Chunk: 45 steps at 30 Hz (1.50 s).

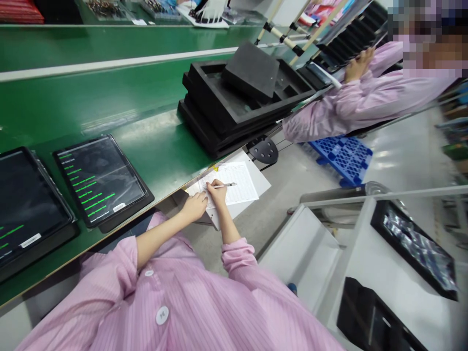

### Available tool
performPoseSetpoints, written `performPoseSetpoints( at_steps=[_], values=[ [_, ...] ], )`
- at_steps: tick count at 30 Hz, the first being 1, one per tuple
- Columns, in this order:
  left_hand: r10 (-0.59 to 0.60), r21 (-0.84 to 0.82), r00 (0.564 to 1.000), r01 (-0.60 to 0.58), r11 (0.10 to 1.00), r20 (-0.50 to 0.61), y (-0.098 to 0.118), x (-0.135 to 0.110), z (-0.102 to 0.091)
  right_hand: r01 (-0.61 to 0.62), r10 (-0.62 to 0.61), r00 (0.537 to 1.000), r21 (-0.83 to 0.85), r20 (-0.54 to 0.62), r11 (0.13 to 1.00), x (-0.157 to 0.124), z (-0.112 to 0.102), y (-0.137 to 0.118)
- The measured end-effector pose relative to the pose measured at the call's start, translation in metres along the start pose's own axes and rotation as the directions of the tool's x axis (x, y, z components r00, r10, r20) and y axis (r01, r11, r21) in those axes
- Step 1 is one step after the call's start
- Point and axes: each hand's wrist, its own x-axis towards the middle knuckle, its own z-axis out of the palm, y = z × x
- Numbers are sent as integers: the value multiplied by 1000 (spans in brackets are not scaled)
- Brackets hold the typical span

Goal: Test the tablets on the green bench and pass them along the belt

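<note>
A white pen (229,185) is pinched in the fingers of my right hand (218,195), over a printed sheet with a table grid (243,181). The sheet lies on a larger white board (261,181) at the green bench's front edge. My left hand (195,205) rests on the near left part of the paper, its fingers laid down and holding nothing I can see. Left of my hands, a tablet (102,178) shows green text lines on a dark screen. Another such tablet (32,200) sits farther left, cut off by the frame.
Black foam trays (219,109) are stacked on the green bench (157,141), a loose foam block (252,68) on top. A co-worker's arm (329,109) reaches in at right. A blue pallet (343,156) lies on the floor. A white cart (398,263) carries dark-framed items (417,248).
</note>
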Motion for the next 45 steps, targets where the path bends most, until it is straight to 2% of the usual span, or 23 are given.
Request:
performPoseSetpoints(
  at_steps=[3,11,27,45],
  values=[
    [-11,2,1000,11,1000,1,2,-1,1,-2,2,1000,-16,-20,1000,-1,-1,1],
    [-23,13,1000,22,1000,18,8,1,-1,-20,21,999,-43,24,999,2,-2,-1],
    [-10,17,999,10,1000,31,10,0,-4,-3,4,1000,-45,22,999,-1,-1,-1],
    [9,2,999,-9,1000,34,9,1,-4,-35,37,999,-51,37,998,2,-1,1]
  ],
)
